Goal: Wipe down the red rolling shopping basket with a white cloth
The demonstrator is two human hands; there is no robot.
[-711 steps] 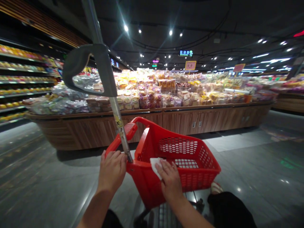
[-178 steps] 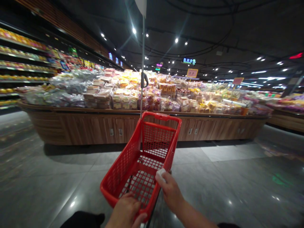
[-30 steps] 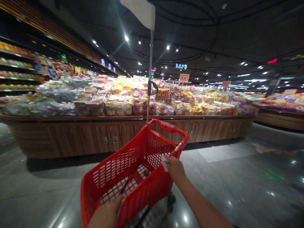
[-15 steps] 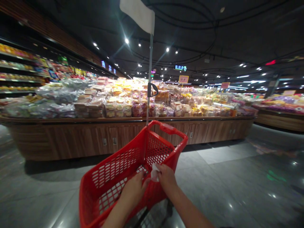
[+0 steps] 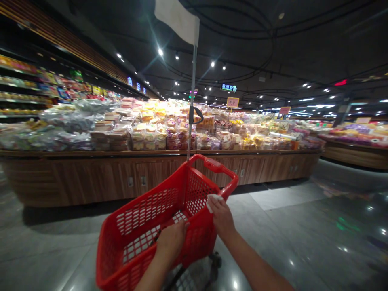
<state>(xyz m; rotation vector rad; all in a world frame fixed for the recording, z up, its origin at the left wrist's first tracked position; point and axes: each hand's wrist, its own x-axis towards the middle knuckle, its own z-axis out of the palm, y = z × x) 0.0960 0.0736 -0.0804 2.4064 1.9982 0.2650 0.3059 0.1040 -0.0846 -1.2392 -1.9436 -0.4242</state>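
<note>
A red plastic shopping cart [image 5: 198, 236] with latticed walls stands in front of me, its basket holding nothing I can see. My left hand [image 5: 171, 240] is closed over the cart's near rim; its fingertips are partly hidden inside the basket. Farther along the same rim, close to the handle [image 5: 216, 165], my right hand [image 5: 221, 214] presses a white tissue [image 5: 211, 203] against the red plastic. That hand's fingers are closed on the tissue. From the cart's far corner rises a metal pole [image 5: 193, 81] with a white flag [image 5: 178, 20] on top.
Behind the cart runs a long wooden display counter [image 5: 97, 176] heaped with packaged foods [image 5: 151, 131]. A second counter [image 5: 357, 155] stands at the right. Stocked shelves [image 5: 18, 85] line the left wall. Grey tiled floor [image 5: 287, 230] surrounds the cart.
My right hand has moved the tissue along the rim, away from my left hand and toward the handle. My left hand has closed on the near rim.
</note>
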